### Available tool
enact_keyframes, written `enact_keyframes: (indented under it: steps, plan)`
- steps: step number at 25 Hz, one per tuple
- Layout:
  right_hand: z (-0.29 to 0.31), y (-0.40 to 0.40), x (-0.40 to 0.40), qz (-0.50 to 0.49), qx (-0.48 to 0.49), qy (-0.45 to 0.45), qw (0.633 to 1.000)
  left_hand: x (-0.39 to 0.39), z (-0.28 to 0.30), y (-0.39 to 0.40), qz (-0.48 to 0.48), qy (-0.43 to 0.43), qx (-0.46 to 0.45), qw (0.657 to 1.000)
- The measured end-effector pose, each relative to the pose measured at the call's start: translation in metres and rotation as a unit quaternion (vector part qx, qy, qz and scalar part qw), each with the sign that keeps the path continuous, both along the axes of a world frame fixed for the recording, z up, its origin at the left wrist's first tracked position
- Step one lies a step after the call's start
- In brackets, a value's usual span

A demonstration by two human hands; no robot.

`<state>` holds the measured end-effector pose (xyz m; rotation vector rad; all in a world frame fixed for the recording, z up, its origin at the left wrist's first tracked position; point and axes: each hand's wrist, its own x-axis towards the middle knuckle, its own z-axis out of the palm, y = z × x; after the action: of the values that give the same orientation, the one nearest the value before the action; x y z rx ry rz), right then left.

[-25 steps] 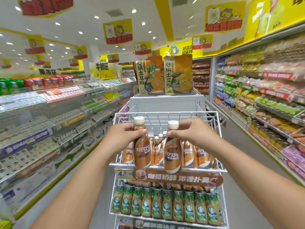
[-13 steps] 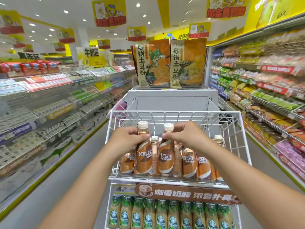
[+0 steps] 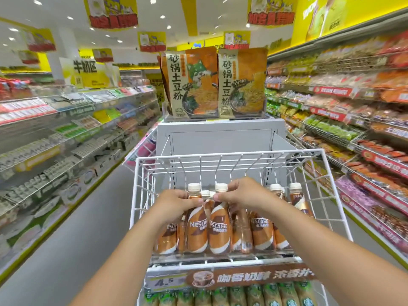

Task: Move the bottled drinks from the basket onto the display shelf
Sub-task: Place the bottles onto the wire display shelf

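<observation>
Two brown Nescafe coffee bottles with cream caps stand at the front of a white wire display shelf (image 3: 227, 153). My left hand (image 3: 176, 203) grips the neck of the left bottle (image 3: 197, 230). My right hand (image 3: 240, 194) grips the neck of the right bottle (image 3: 220, 233). Both bottles stand upright on the shelf floor among several more of the same bottles (image 3: 262, 233). Two capped bottles (image 3: 295, 195) stand further back on the right. No basket is in view.
Below is a tier of green-labelled bottles (image 3: 231, 294) behind a price strip (image 3: 242, 278). Two noodle packs (image 3: 212, 82) stand on top of the grey end unit. Stocked shelves line the aisle on both sides, with grey floor to the left.
Both hands lowered the two bottles from above the shelf front down onto the shelf floor. The camera moved closer and tilted up.
</observation>
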<state>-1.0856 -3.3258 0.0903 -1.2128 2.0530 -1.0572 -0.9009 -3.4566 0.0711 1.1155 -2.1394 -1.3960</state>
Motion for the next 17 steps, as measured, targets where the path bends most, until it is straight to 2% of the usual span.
enact_keyframes:
  steps: [8,13,17]
  plan:
    - [-0.002,-0.025,0.003,-0.045,0.088,0.035,0.994,-0.014,-0.022,-0.024,-0.008,-0.024,-0.009,1.0]
    - [-0.005,-0.032,0.016,-0.078,0.117,0.146,0.979,-0.019,-0.036,-0.022,0.022,-0.016,-0.041,0.999]
    - [-0.008,-0.033,0.023,-0.102,0.115,0.17,0.973,-0.02,-0.04,-0.012,0.055,0.0,-0.062,0.997]
